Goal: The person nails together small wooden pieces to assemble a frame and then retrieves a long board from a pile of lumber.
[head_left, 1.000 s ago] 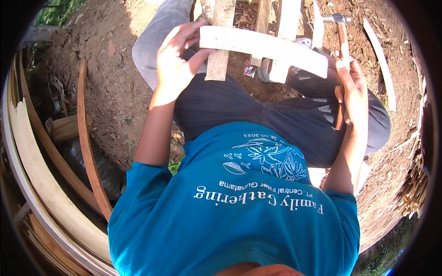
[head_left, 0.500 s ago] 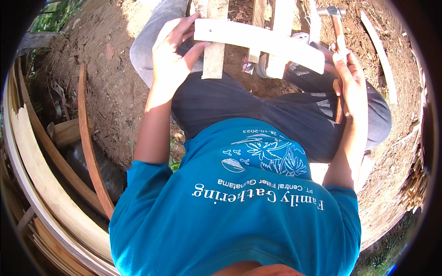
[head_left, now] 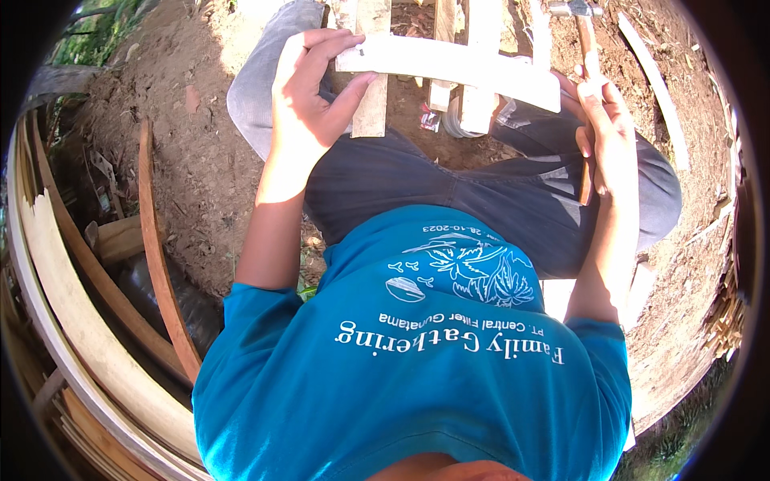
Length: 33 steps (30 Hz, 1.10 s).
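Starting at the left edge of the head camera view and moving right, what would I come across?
A pale plank with a jagged end, a reddish-brown wooden strip, the left hand, the pale crosspiece, the right hand, a narrow pale strip on the ground.

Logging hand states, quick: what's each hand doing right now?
Left hand: closed, holding the pale board by its left end.
Right hand: closed, holding the hammer.

A pale, flat wooden crosspiece (head_left: pixel 457 62) spans over light, straight wooden slats (head_left: pixel 370 111); near one end, a brown-handled, grey-metal-headed hammer (head_left: pixel 587 40) tilts slightly, head outward.
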Each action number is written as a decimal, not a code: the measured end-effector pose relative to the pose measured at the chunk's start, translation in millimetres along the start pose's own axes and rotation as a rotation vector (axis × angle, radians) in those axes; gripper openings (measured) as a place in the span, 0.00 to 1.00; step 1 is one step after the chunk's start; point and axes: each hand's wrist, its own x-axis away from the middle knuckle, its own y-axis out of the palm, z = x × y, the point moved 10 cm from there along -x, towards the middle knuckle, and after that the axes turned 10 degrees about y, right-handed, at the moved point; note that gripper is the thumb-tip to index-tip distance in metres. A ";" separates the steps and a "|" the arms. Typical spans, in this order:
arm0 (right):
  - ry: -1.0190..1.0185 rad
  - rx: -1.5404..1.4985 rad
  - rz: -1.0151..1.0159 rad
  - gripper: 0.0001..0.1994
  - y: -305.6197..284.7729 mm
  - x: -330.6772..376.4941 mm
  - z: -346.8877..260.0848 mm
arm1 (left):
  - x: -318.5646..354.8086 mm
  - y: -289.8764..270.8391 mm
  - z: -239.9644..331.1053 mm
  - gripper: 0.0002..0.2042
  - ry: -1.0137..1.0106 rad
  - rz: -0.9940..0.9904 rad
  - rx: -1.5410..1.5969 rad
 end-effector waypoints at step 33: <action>-0.390 0.190 -0.300 0.21 86.0 67.0 -65.4 | 5.5 6.4 -4.8 0.25 -0.195 -0.032 0.243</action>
